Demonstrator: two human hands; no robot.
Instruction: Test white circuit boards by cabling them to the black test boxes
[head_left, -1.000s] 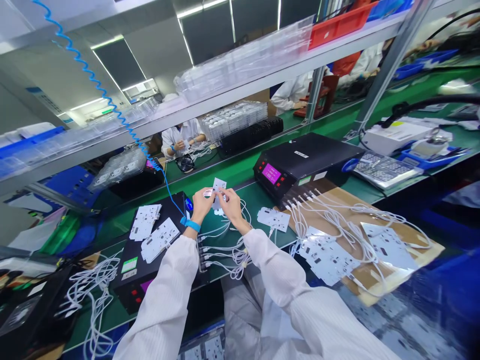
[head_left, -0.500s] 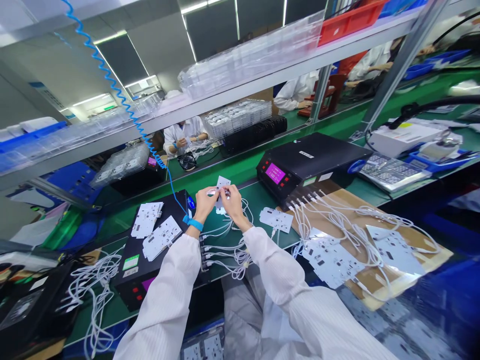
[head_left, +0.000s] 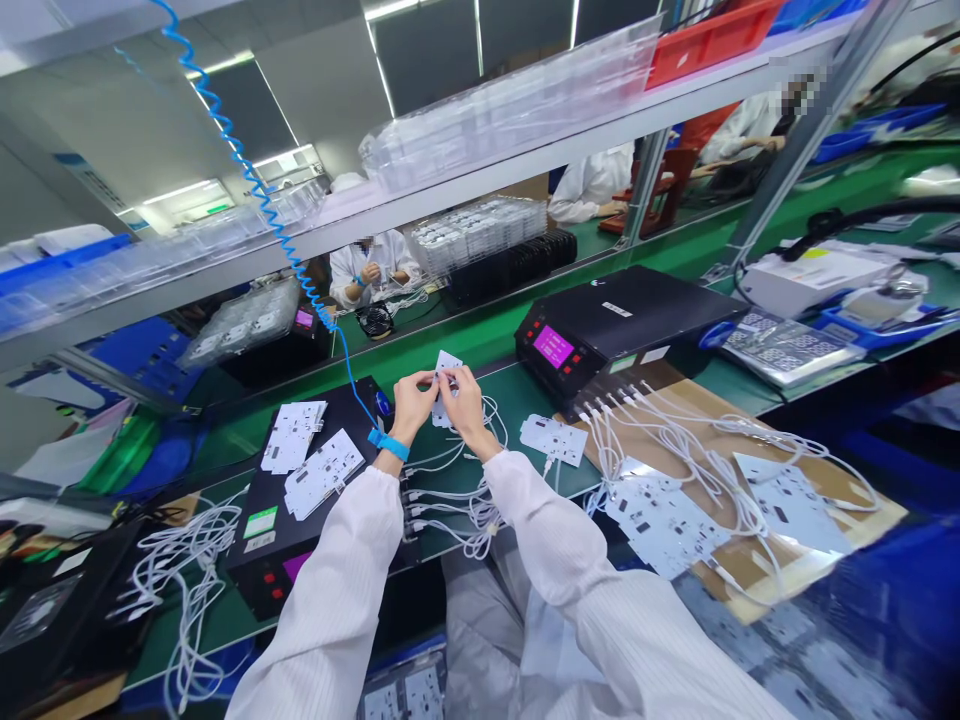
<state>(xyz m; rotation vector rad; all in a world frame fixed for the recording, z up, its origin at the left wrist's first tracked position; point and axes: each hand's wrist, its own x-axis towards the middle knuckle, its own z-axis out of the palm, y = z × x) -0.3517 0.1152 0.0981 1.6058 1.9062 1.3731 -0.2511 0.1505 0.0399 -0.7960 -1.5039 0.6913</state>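
Both hands meet at a white circuit board (head_left: 448,361) over the green bench. My left hand (head_left: 412,405), with a blue wrist strap (head_left: 388,445), grips its left side, fingers closed. My right hand (head_left: 465,405) is closed on the same board from the right, fingertips pinching near its middle. The hands hide part of the board. White cables (head_left: 472,510) lie below the hands. More white boards (head_left: 324,474) rest on the black box (head_left: 259,500) at the left. A single board (head_left: 555,440) with a cable at its lower edge lies to the right.
A black tester (head_left: 555,345) with a lit pink screen stands right of the hands. Wired boards (head_left: 664,515) lie on brown cardboard (head_left: 877,505). A shelf (head_left: 480,185) with clear trays crosses above. The blue coiled cord (head_left: 281,225) hangs at left. Co-workers sit beyond.
Both hands stay at the same board, with only slight finger movement. The view has shifted a little, and the coiled cord has swung slightly to the right.
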